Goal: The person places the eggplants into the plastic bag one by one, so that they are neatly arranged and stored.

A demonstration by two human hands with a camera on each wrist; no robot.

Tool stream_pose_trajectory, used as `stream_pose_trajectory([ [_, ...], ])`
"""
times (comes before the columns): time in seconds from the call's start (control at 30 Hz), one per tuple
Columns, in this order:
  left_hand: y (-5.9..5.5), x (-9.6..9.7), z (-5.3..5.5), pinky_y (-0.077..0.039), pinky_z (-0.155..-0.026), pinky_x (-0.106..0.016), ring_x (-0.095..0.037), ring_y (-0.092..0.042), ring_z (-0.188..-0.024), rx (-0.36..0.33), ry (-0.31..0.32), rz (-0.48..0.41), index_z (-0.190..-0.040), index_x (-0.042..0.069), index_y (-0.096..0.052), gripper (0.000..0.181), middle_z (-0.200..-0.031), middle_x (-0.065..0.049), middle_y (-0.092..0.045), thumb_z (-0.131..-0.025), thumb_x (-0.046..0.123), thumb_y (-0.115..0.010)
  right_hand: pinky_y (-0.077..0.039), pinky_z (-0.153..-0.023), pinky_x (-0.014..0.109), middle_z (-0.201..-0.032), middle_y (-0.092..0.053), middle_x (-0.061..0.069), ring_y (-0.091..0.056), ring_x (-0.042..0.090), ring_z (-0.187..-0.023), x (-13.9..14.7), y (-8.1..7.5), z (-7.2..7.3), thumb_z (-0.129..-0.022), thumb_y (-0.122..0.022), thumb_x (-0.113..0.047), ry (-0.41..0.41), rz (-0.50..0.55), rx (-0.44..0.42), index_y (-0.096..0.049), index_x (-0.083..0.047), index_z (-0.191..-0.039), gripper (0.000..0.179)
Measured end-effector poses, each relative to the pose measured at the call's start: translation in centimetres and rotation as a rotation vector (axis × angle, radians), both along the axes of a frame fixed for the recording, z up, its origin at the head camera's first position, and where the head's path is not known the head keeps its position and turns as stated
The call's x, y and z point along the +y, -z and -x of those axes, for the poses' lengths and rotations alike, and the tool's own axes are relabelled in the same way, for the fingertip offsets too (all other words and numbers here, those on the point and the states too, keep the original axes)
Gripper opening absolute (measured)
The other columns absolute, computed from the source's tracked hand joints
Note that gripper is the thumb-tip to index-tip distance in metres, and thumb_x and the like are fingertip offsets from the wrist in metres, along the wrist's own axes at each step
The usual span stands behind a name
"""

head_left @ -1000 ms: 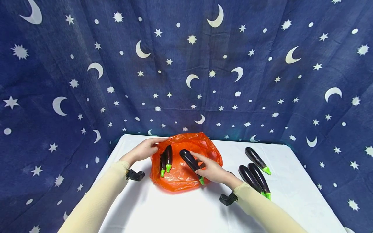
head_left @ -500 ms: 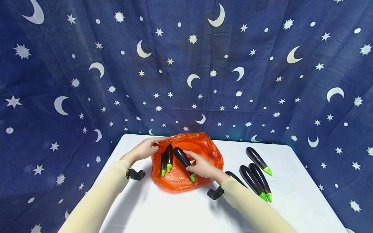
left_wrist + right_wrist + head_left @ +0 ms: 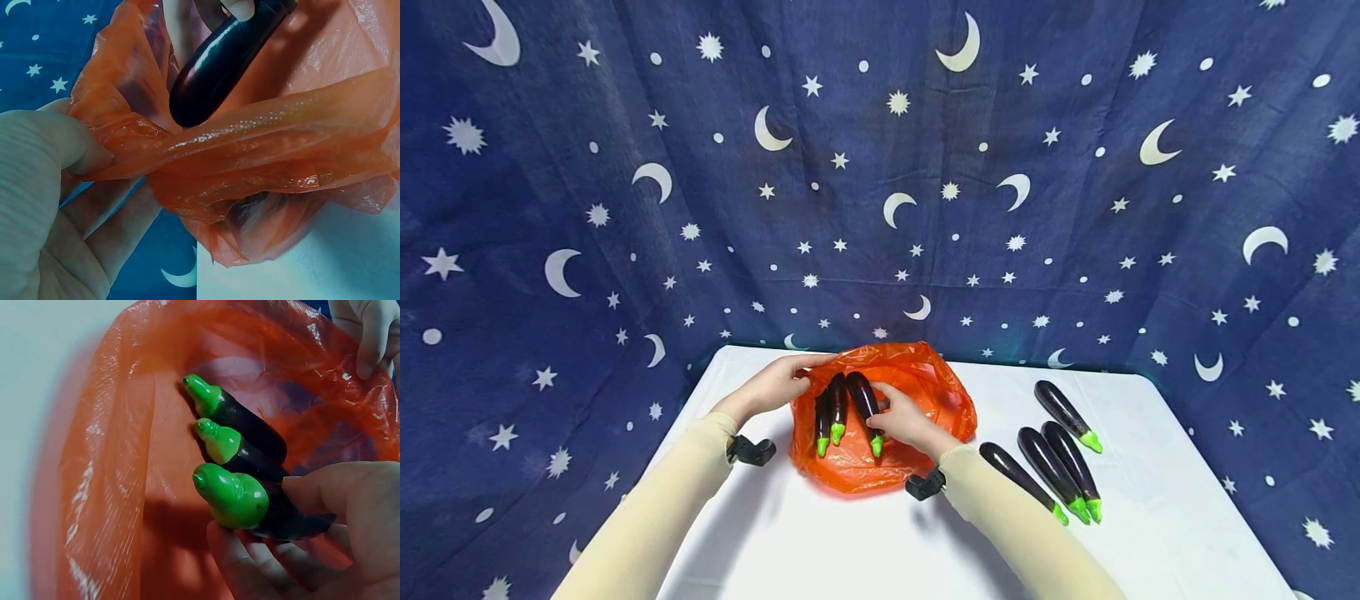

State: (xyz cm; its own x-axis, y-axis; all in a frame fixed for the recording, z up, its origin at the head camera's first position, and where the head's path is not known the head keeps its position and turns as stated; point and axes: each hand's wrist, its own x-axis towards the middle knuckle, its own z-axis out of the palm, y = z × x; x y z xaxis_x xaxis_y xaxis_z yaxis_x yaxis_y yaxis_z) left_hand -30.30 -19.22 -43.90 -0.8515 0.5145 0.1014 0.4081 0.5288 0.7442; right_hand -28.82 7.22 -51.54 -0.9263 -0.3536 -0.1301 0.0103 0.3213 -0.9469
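Loosely, bag rim [image 3: 886,355] around three eggplants [image 3: 838,402]

White table [image 3: 835,554] with an open orange-red plastic bag [image 3: 853,479] and four eggplants [image 3: 1063,410]

The table is pale, with rounded far corners and soft grey shadows falling across its near part. The bag rests toward the far edge, slightly left of the middle, its wide mouth facing the viewer. To the right, well apart from the bag, the glossy dark purple eggplants lie directly on the white surface, their bright green stem ends pointing toward the viewer and to the right. Three form a loose fan, closest together at the stems. The fourth lies just beyond them, nearer the far edge, slanting the same way.
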Motion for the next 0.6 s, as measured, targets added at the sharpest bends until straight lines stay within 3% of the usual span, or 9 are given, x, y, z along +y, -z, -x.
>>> stream_pose_trajectory([
  [0.27, 0.0, -0.1, 0.0, -0.049, -0.098, -0.042, -0.023, -0.063, -0.115, -0.006, 0.003, -0.001, -0.148, 0.015, -0.058, 0.063, -0.141, -0.006, -0.061, -0.091, -0.009, -0.048, -0.060, -0.066, 0.038, -0.107, -0.066, 0.019, -0.067, 0.025, -0.080, -1.5, 0.5, 0.5, -0.090, -0.070, 0.002, 0.039, 0.062, -0.023, -0.041, -0.006, -0.154, 0.071],
  [0.6, -0.2, 0.4, -0.1, -0.048, -0.094, -0.038, -0.021, -0.064, -0.105, -0.011, -0.024, 0.014, -0.148, 0.018, -0.058, 0.063, -0.140, -0.005, -0.062, -0.091, -0.007, -0.049, -0.058, -0.074, 0.036, -0.111, -0.068, 0.018, -0.066, 0.024, -0.089, -3.3, 1.3, 1.3, -0.086, -0.073, -0.002, 0.171, -0.012, 0.028, -0.042, -0.003, -0.153, 0.073],
])
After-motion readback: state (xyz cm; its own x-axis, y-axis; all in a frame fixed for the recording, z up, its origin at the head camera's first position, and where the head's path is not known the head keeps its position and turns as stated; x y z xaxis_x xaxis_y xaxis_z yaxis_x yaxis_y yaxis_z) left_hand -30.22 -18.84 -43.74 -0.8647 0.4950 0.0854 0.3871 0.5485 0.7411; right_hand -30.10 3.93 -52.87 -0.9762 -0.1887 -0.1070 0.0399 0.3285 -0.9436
